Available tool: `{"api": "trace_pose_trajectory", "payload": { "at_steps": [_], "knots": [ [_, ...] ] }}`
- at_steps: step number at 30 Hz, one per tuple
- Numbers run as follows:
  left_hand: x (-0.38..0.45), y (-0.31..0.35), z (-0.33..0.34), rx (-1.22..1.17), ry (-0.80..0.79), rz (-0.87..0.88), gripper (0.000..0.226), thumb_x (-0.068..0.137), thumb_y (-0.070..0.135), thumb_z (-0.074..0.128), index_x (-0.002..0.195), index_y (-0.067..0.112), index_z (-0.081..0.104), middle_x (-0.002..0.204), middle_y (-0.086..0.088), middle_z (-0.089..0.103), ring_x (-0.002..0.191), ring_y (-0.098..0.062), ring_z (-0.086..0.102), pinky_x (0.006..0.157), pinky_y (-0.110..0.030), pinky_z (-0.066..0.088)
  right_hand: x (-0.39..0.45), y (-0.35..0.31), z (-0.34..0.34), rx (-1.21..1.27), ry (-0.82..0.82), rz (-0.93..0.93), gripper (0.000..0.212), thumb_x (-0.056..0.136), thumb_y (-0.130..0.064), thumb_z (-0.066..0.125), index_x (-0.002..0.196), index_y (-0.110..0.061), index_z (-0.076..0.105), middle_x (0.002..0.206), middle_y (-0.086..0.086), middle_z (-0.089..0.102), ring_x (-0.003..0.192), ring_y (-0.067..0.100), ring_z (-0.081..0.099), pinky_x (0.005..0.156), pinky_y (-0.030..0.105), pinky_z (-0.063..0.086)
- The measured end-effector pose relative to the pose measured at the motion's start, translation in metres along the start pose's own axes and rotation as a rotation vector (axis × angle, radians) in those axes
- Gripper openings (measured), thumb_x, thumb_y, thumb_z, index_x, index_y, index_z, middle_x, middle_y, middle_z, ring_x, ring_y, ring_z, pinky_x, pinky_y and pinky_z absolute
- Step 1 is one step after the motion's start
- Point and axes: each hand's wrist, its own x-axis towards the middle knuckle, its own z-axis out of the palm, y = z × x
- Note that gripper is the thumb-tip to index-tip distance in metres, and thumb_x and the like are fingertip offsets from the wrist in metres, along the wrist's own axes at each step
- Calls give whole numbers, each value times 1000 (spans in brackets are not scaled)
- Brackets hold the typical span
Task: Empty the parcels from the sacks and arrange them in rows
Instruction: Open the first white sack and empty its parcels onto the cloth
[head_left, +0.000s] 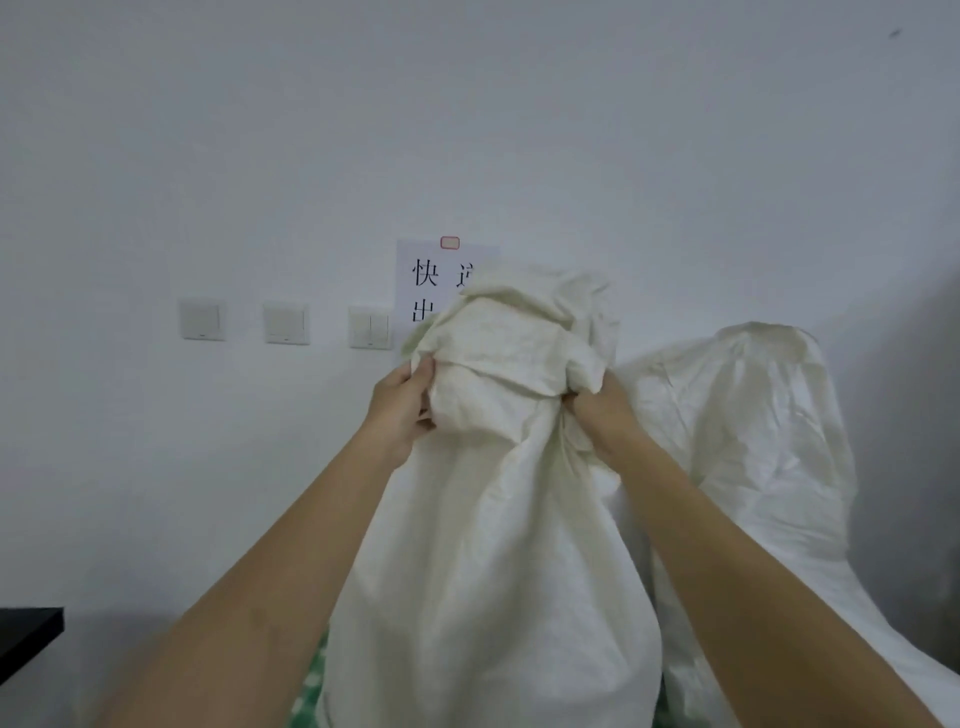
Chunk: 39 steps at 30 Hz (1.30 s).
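The sack (493, 519) hangs upright in the middle of the view, lifted in front of a white wall (467, 130). It is pale, creased cloth, bunched and folded over at the top and fuller lower down, which suggests it is not yet emptied. No parcels show anywhere, so none can be said to be out, and no rows have been started as far as can be seen.

The left hand (402, 410) grips the bunched top of the sack on its left side, fingers curled into the cloth. The right hand (605, 415) grips the same bunched top on its right side, fingers likewise buried in the folds. Both forearms reach up to the sack from below.

Just to the right of the sack, and slightly behind it, stands a second sack (753, 441), also pale and crumpled, rounded at its top; whether it is full cannot be told. At the foot of the sack, on its lower left, a patch of green-and-white material (309, 680) peeks out; what it is cannot be made out.

Behind the top of the sack a paper notice (423, 280) is fixed to the wall, partly hidden by the cloth. To the left of the sack, three light switches (285, 323) sit in a line on the wall. Far to the lower left a dark counter (26, 639) edge enters the view.

My judgement: the work is at its beginning, with tipping out, the other sack and all the arranging left.
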Motion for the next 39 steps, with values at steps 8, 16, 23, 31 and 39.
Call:
{"api": "trace_pose_trajectory", "payload": {
  "at_steps": [8, 16, 23, 31, 39],
  "knots": [
    [-11, -25, -25, 81, 138, -180, 23, 97, 34, 52, 108, 15, 56, 108, -8, 60, 93, -27, 58, 78, -42, 50, -26, 21, 2, -96, -176, 243, 53, 82, -4, 56, 134, -8, 47, 113, 8, 59, 90, 22, 60, 76, 34, 53],
    [-22, -20, -44, 110, 68, -180, 26, 97, 25, 53, 122, 17, 50, 124, -6, 54, 108, -26, 57, 90, -43, 51, -47, 25, -7, -236, -108, -63, 76, 89, -47, 61, 148, -24, 19, 144, 5, 40, 126, 24, 46, 97, 36, 43],
    [-45, -41, -44, 196, 0, -22, 70, 93, 20, 60, 150, 30, 19, 144, 3, 29, 124, -16, 39, 110, -40, 35, -83, 35, -14, -337, -60, -314, 86, 89, -36, 63, 151, -42, 4, 160, -8, 7, 147, 14, 12, 116, 40, 24],
    [-54, -60, -36, 909, 6, 236, 105, 83, 18, 70, 150, 39, -9, 158, -4, -19, 147, -29, -5, 115, -45, 16, -96, 42, -16, -616, -44, -221, 93, 87, -41, 65, 151, -41, -3, 160, 6, -10, 148, 27, -3, 116, 48, 9],
    [-33, -53, -14, 1228, 15, 345, 97, 85, 26, 68, 151, 39, -2, 157, -13, -16, 145, -37, -2, 105, -55, 31, -75, 56, -16, -610, -37, -86, 79, 92, -15, 53, 151, -38, 7, 69, -5, 55, 77, 20, 54, 101, 63, 39]
  ]
}}
